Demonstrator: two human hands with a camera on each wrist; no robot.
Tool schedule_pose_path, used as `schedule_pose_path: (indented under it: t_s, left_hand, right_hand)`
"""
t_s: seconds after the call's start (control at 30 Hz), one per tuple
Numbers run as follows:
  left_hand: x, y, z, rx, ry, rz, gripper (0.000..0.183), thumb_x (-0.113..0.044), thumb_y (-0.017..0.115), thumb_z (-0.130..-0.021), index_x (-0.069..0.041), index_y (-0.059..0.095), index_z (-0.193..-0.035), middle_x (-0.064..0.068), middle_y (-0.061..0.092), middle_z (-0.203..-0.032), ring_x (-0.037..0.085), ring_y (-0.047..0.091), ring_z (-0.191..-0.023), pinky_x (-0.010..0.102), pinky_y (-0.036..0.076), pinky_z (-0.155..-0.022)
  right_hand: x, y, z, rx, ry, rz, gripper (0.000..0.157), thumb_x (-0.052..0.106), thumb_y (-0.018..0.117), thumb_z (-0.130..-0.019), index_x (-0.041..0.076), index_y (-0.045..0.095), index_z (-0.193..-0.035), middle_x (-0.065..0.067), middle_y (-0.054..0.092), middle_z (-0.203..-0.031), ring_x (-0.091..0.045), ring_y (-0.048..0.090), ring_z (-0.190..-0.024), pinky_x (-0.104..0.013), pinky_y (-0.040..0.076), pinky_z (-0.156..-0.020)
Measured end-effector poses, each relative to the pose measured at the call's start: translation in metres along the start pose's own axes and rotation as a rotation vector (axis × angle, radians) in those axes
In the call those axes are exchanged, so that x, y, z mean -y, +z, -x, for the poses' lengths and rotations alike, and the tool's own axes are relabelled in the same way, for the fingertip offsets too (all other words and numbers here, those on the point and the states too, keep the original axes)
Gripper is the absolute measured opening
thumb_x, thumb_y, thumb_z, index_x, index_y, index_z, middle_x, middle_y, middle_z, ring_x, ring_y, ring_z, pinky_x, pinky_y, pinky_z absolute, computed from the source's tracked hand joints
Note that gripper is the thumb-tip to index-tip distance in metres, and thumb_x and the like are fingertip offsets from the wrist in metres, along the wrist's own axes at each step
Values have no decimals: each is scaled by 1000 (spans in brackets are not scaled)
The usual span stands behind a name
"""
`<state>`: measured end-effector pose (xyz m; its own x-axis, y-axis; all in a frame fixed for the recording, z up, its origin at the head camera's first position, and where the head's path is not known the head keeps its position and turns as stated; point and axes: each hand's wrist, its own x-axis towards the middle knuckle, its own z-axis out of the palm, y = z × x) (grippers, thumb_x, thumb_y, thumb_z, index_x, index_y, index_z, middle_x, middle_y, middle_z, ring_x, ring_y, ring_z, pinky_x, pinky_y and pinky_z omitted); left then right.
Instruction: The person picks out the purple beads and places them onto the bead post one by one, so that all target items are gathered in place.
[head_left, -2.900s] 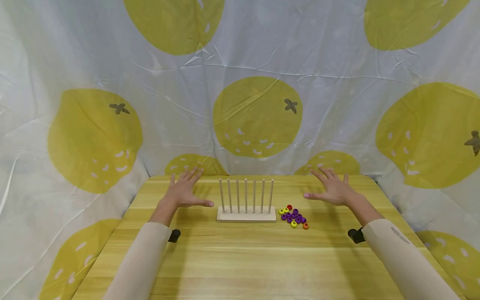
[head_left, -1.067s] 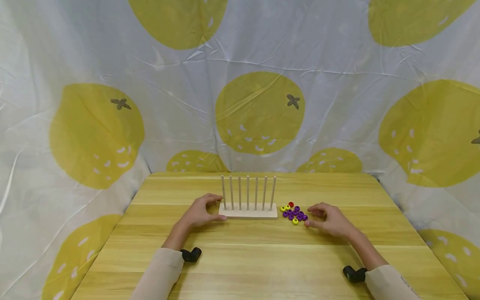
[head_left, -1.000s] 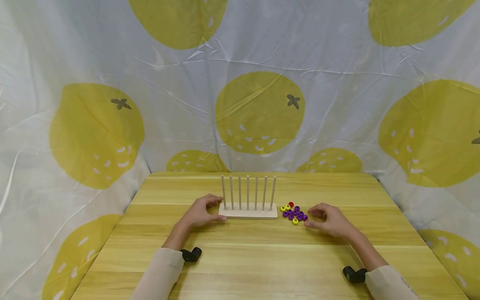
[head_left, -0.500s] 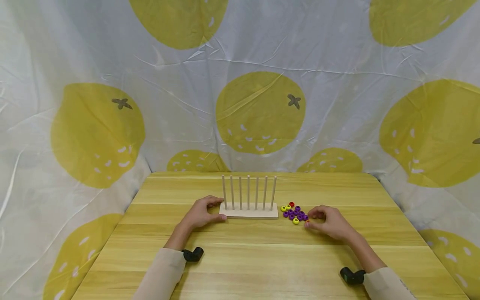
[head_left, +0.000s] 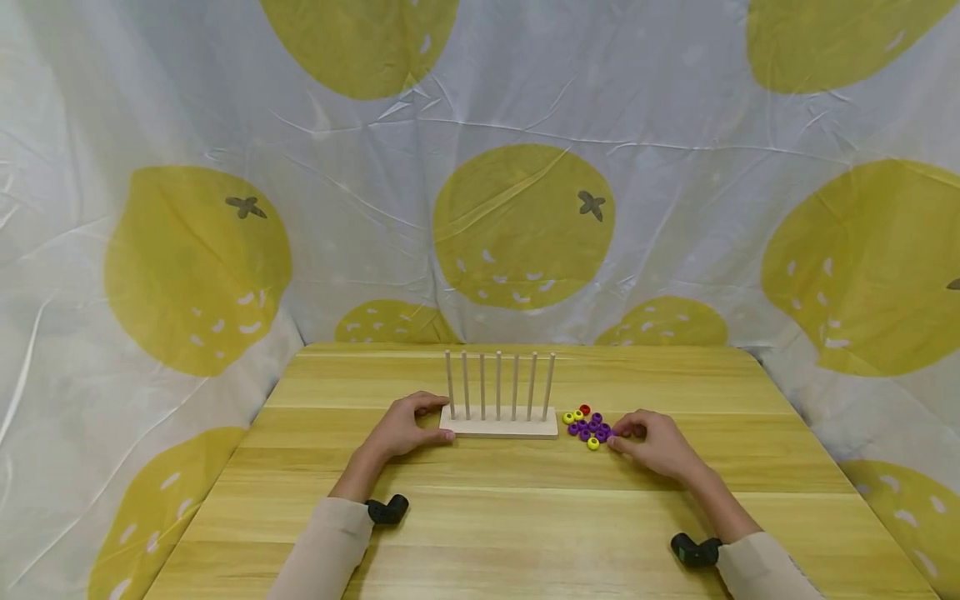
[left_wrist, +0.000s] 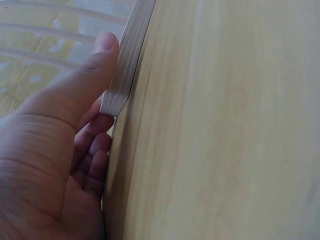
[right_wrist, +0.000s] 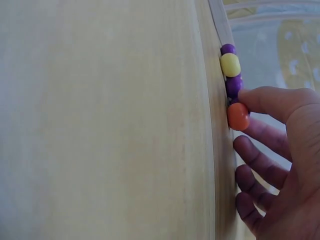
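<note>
Pale wood forms the peg stand [head_left: 498, 427], which stands upright near the middle of the bench [head_left: 480, 500], its seven rods [head_left: 498, 383] bare. Its long side faces the person, a placing that seems to leave every rod within easy reach. The left hand [head_left: 401, 427] holds the stand by its left end: the thumb lies against the near edge and fingers reach round towards the far side, so this grip is spread only about as wide as the stand. Held there, the stand is probably steadied while its rods are left uncovered.

Just right of the stand, apart from it, loose beads lie in one cluster: a red bead [head_left: 585, 409] on the far side, yellow beads [head_left: 593, 443] at the left and near edges, purple beads [head_left: 573, 429] through the middle. The orange bead [right_wrist: 238, 116] sits at the near right edge, perhaps the simplest one to get at. The right hand [head_left: 660, 446] is there, its grip narrow, thumb and forefinger close about that bead, the other fingers loosely bent. Whether they pinch it I cannot tell: the head view hides it, and the right wrist view leaves the contact unclear.
</note>
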<state>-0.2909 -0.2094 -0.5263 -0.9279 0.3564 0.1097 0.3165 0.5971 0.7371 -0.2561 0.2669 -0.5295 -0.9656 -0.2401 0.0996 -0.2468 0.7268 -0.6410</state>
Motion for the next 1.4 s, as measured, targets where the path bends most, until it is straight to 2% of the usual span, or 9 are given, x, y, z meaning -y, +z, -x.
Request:
schedule_pose_path:
  t_s: [0.23,0.37,0.63,0.83,1.0,1.27,1.4]
  left_hand:
    - [-2,0,-1,1,-1,-19,70,-48,89,-77,-21,67,-137,0,66,-133,27,61,-128,49,50,-110]
    - [-2,-1,-2,-1,6,-30,69,-48,88,-79,-20,67,-138,1,67,-133,27,62,-128,49,50,-110]
    - [-2,0,-2,-4,-2,-27,67,-47,88,-79,-21,67,-137,0,66,-133,27,62,-128,49,50,-110]
    - [-2,0,-1,-5,0,-26,66,-46,88,-79,-21,68,-137,0,66,-133,27,62,-128,49,50,-110]
    - [-1,0,0,11,-12,-32,67,-47,89,-79,-22,67,-138,0,66,-135,28,61,-129,50,49,-110]
    - [0,-3,-1,41,-29,-45,69,-47,88,-79,-23,66,-139,0,65,-136,28,60,-131,50,49,-111]
    - [-4,-5,-2,56,-36,-44,68,-46,88,-80,-22,66,-139,1,66,-136,28,60,-130,50,49,-111]
  right_hand:
    - [2,-2,0,-19,-19,-26,12,21,76,-93,13,77,-102,6,71,-88,-9,62,-82,-25,51,-73]
    - [4,-3,0,-29,-2,-42,10,18,74,-93,14,77,-101,6,72,-85,-8,64,-79,-24,53,-72]
    - [6,-3,0,-55,-8,-38,10,21,74,-96,13,76,-103,6,73,-87,-10,65,-81,-27,53,-71]
    - [7,-2,-1,-67,-13,-41,14,17,74,-95,10,75,-106,4,72,-86,-10,64,-79,-26,53,-69]
    - [7,-2,-3,-90,-12,-20,17,17,75,-94,9,76,-109,6,72,-85,-8,63,-78,-24,51,-68]
    - [16,-7,-6,-127,-23,-25,21,19,73,-94,10,76,-112,5,69,-88,-14,60,-81,-25,48,-70]
    - [20,-12,-9,-149,-39,-26,17,21,72,-95,14,76,-110,4,70,-90,-14,60,-83,-25,48,-62]
